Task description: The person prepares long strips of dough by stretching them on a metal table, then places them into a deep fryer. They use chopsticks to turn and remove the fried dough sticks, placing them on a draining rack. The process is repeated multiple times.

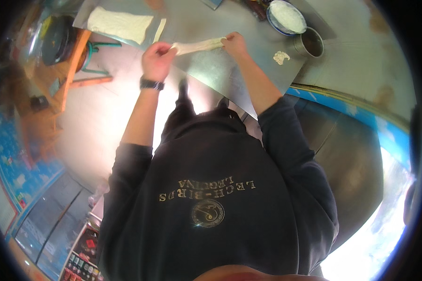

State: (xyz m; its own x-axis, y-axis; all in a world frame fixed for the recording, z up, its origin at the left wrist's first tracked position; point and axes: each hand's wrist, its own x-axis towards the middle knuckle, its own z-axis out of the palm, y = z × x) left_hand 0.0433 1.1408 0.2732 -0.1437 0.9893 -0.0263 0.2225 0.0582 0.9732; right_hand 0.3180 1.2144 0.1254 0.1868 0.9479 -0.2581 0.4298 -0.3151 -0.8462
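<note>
A pale strip of dough (198, 46) is stretched between my two hands over the near edge of the metal worktop (211, 72). My left hand (158, 60), with a dark watch on the wrist, pinches one end between thumb and fingers. The other end is pinched by my right hand (235, 44). Beyond my left hand lies a flat slab of dough (120, 24). A narrow cut strip of dough (160, 30) rests beside the slab's right end.
A blue-rimmed bowl of white flour (287, 17) stands at the back right, against a metal pot (309, 42). A small dough scrap (281, 57) lies near the pot. To the left are a wooden table (70, 70) and a green-legged stool (88, 58).
</note>
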